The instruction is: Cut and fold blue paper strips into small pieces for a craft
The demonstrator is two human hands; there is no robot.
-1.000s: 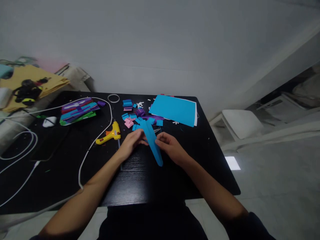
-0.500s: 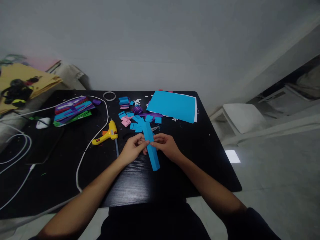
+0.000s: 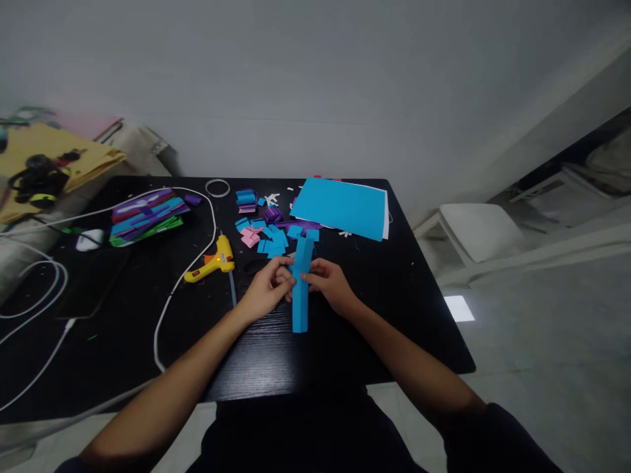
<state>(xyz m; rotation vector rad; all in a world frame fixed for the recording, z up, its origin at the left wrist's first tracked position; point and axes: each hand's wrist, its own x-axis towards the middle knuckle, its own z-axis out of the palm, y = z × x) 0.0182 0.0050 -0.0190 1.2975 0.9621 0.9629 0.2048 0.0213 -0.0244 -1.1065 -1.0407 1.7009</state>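
Observation:
A long blue strip of folded paper (image 3: 300, 305), creased lengthwise, is held above the black table between both hands. My left hand (image 3: 271, 286) pinches its left edge, thumb on the front and fingers behind. On the other edge, my right hand (image 3: 331, 282) grips it the same way, thumb in front. The strip's far end overlaps small blue paper pieces (image 3: 273, 244) on the table. Pink paper pieces (image 3: 250, 237) lie to their left. Dark scissors behind the hands are mostly hidden.
A yellow glue gun (image 3: 213, 261) with a glue stick lies left of my hands, beside a white cable (image 3: 167, 309). Blue sheets (image 3: 342, 207) lie at the back. Folded coloured paper (image 3: 148, 217) and a dark phone (image 3: 91, 289) are farther left. A white stool (image 3: 476, 230) stands right.
The blue paper strip has turned in my hands: its far end has swung right and its near end slightly left. Both hands keep their hold in nearly the same place.

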